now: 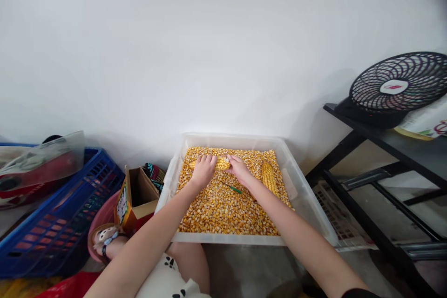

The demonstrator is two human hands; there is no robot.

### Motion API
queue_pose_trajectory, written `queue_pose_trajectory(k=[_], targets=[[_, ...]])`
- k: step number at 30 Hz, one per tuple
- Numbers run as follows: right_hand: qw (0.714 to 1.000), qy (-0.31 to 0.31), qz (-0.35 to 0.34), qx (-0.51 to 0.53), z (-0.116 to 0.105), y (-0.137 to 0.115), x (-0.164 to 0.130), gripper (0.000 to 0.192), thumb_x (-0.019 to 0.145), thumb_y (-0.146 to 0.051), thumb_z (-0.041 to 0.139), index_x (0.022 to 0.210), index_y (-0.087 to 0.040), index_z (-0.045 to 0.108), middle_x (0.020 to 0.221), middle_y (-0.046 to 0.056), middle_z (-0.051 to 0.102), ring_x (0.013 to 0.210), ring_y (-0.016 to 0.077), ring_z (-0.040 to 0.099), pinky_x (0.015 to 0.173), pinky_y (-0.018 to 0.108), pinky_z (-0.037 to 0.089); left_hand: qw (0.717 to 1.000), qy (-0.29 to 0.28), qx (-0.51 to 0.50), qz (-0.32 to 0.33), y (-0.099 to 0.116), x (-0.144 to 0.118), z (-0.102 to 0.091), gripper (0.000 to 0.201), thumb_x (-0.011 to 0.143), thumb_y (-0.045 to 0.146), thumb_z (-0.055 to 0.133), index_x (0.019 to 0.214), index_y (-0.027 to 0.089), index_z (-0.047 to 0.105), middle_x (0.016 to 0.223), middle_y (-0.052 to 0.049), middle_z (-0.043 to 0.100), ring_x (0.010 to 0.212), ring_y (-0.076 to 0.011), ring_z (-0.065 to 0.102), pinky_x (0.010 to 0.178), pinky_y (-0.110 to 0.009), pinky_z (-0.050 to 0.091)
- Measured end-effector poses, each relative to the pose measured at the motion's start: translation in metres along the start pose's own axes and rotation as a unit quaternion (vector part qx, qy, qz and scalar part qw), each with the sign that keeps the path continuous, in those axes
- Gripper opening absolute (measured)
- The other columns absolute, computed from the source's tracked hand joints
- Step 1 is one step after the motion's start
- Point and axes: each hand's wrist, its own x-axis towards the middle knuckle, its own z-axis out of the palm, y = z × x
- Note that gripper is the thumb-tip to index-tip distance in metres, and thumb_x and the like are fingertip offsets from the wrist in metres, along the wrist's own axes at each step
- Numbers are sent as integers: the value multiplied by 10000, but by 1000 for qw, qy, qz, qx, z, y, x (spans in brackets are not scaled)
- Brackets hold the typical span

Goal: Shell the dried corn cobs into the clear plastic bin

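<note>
A yellow corn cob (222,164) lies crosswise between my two hands, above a bed of loose corn kernels (213,212). My left hand (204,170) is wrapped over its left part. At the cob's right end, my right hand (239,169) grips it with thumb and fingers. Just below the hands, a thin tool with a green handle (235,189) rests on the kernels. A second corn cob (268,177) lies on the kernels to the right of my right hand. All of this is inside a translucent plastic bin (228,239).
Left of the bin stand an open cardboard box (139,195), a pink basin (101,214) and a blue plastic crate (70,223). To the right, a black metal stand (377,144) carries a black fan (401,84). A white wall (223,56) rises behind the bin.
</note>
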Motion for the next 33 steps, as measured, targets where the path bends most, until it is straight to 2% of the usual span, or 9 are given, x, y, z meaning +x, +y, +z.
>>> queue_pose_trajectory(k=[4,7,9,15,21,27,29,33], targets=[[999,-32,-3,7,-1,-3,0,351,745,-488,510,926,-205,613,995,49,611,887,179,566,668,307,508,1000,-7,-19,-18,-1,1,2,268,740,185,515,1001,170,458,978,-94,519,953,-247,457,802,-370,350],[998,-51,-26,-41,-1,-5,-3,364,685,-449,599,983,-239,610,1103,34,575,1008,185,518,702,271,499,999,-17,-26,-25,-2,1,3,288,728,199,536,1001,168,448,980,-88,520,958,-245,460,799,-363,358],[996,-54,-42,-61,-1,-4,-4,372,692,-435,593,1018,-256,600,1150,27,551,1047,186,495,704,265,497,999,-23,-32,-26,-2,0,3,301,727,200,541,1008,168,439,987,-88,519,965,-241,461,804,-360,358],[994,-34,-55,-84,-3,-3,-4,410,774,-512,444,1025,-235,611,1058,49,597,918,184,560,679,299,502,998,-30,-47,-22,-1,0,4,323,732,218,546,1026,163,424,1009,-94,518,973,-235,470,826,-362,361],[992,-70,-56,-90,-5,-3,-2,358,696,-426,590,1011,-258,607,1115,14,574,996,184,530,691,266,500,997,-37,-60,-26,-1,0,3,307,740,211,535,1020,163,421,1002,-92,523,983,-229,482,822,-352,373],[996,-32,-41,-79,-6,-5,-2,382,786,-487,439,978,-216,627,959,49,627,843,177,580,623,283,503,997,-37,-63,-25,1,-1,2,286,739,210,526,1001,170,417,993,-86,537,980,-227,494,795,-337,386],[997,-58,-27,-52,-7,-9,-3,383,777,-486,459,994,-214,620,979,49,619,851,174,579,644,296,511,996,-33,-79,-34,0,-1,3,290,736,238,531,990,172,408,976,-78,547,951,-220,513,768,-318,396],[989,-137,-31,-35,-8,-13,-7,362,691,-391,612,1018,-237,606,1050,29,587,947,170,546,729,298,510,991,-33,-119,-49,-4,-2,5,321,736,298,529,991,171,380,947,-71,558,880,-204,547,705,-286,409]])
